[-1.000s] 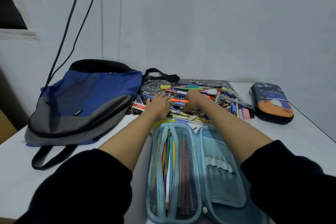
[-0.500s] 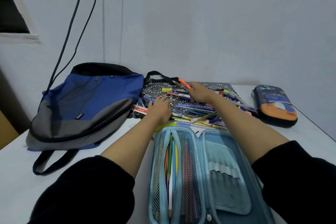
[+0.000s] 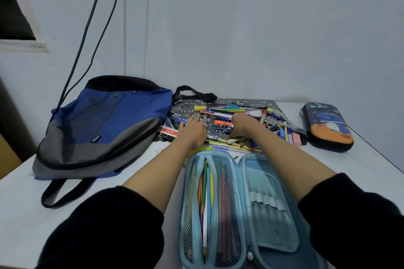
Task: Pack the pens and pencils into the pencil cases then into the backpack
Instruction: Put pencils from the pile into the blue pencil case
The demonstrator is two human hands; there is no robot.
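Note:
A pile of pens, markers and pencils (image 3: 244, 111) lies on a dark patterned mat (image 3: 188, 106) at the back of the white table (image 3: 354, 166). My left hand (image 3: 193, 131) rests palm down on the pile's left side, fingers apart. My right hand (image 3: 241, 125) is curled over the middle, fingertips down among pencils; whether it grips anything is hidden. An orange marker (image 3: 223, 124) lies between the hands. In front, a light blue pencil case (image 3: 273, 183) lies open, several pencils (image 3: 205, 192) in its left mesh pocket. A blue and grey backpack (image 3: 109, 120) lies at the left.
A shut dark pencil case with an orange patch (image 3: 328, 129) sits at the right near the table edge. A pink eraser (image 3: 296, 139) and a ruler (image 3: 168, 131) lie at the pile's edges. Two dark cables (image 3: 91, 28) hang down the wall behind the backpack.
My right hand, which held an orange marker raised over the pile's far side, has dropped back to the near middle of the pile. The left hand has hardly moved.

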